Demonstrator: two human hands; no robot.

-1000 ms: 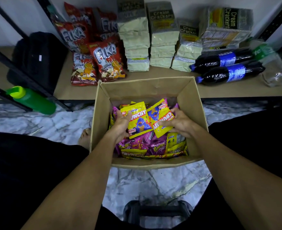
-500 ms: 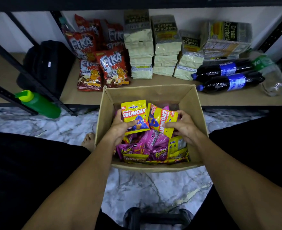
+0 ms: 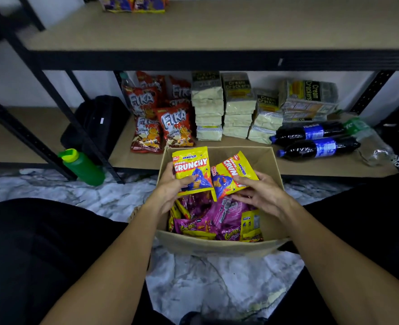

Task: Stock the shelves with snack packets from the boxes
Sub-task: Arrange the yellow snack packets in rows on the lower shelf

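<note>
While both forearms reach forward from the lower edge of the view, the hands meet over the open cardboard box [image 3: 217, 246] on the marble floor. Left hand [image 3: 170, 192]: thumb across the front, fingers curled behind, clamped on an upright yellow Crunchy packet [image 3: 191, 170]. Right hand [image 3: 265, 197]: fingers and thumb pinch a second Crunchy packet [image 3: 231, 175], tilted, touching the first. Both are held above the purple packets [image 3: 217, 216] in the box. Lower shelf [image 3: 133, 158] behind: Fika packets [image 3: 172, 127], cream cracker packs [image 3: 238, 104], cola bottles [image 3: 318, 148].
</note>
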